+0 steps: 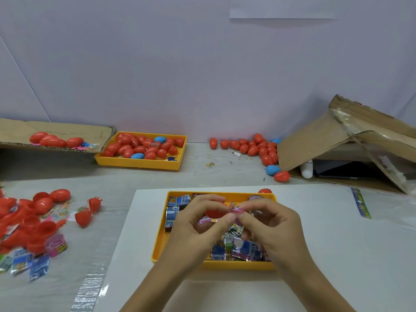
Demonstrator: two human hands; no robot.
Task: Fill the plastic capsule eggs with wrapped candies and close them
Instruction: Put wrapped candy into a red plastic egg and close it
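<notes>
Directly above the near shallow yellow plastic tray (158, 242), both hands are meeting over a small pink foil-wrapped candy (235, 209). The candy is standing roughly upright, its long axis running up and away from the person, twisted end topmost. The right hand (272, 230) is pinching the candy between curled fingertips and thumb. The left hand (198, 224) is curling its fingers round a red plastic egg half (213, 213), open side hidden, thumb touching the candy's lower end; a second pink wrapper is showing beneath that thumb. The tray is holding blue, silver and pink wrapped candies (245, 249) and sitting on a white sheet (337, 255). Left of the tray, loose red egg halves (45, 228) and sachets are lying scattered. Beyond the tray, a second yellow tray (139, 163) is holding closed red and blue eggs; right of that, more closed eggs (258, 149) are lying against a collapsed brown cardboard box (315, 140).
</notes>
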